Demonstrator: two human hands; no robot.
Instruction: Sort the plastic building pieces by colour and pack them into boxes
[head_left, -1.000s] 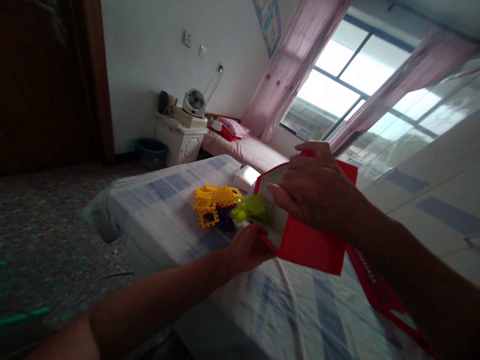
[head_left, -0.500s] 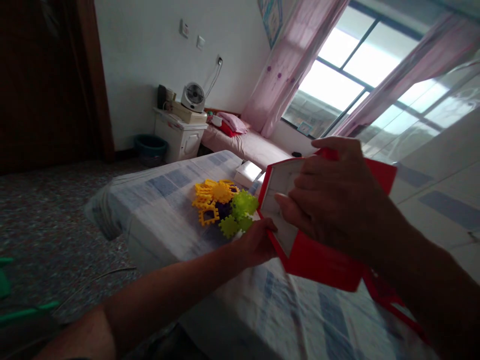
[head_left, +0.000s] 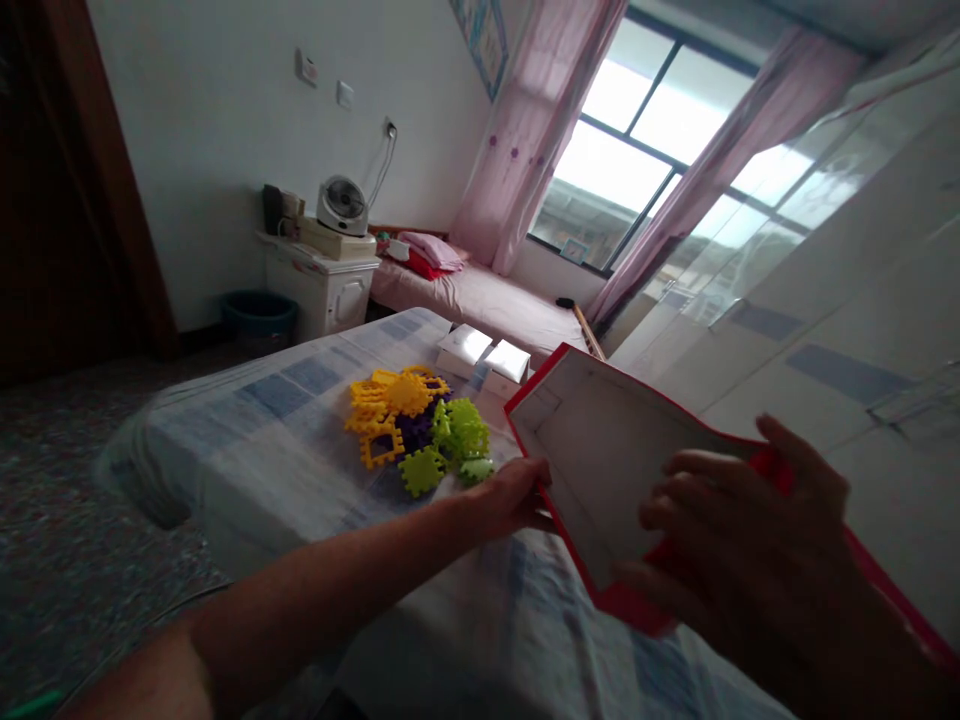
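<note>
So I'm standing in this bedroom, and closest to me is the right hand [head_left: 739,540], dark and a bit blurry, at the right end of a red box [head_left: 600,440]. Its fingers are half curled and slightly apart there, but honestly I can't tell whether they're really clamped on or just resting against it. The box is held up at a tilt over the near side of the table, whitish inside facing out.

The left hand [head_left: 517,495] is clearer: it's pinching the box's lower left edge, fingers pressed together on the rim.

Just past that hand is a pile of notched plastic bits on the blue-and-white tablecloth [head_left: 247,420]. Lime green pieces [head_left: 422,470] are nearest the hand, yellow pieces [head_left: 382,445] heap up on the other side, and purple pieces [head_left: 415,430] peek out between them. Two small white boxes [head_left: 463,345] sit right behind the pile.

Further back there's a bed [head_left: 495,305] with pink bedding, plus a white cabinet [head_left: 349,300] with a fan [head_left: 345,205] sitting on a case on top. Bucket [head_left: 259,318] on the floor beside it. Way at the back, pink curtains [head_left: 517,130] hang by a bright window [head_left: 630,170].
</note>
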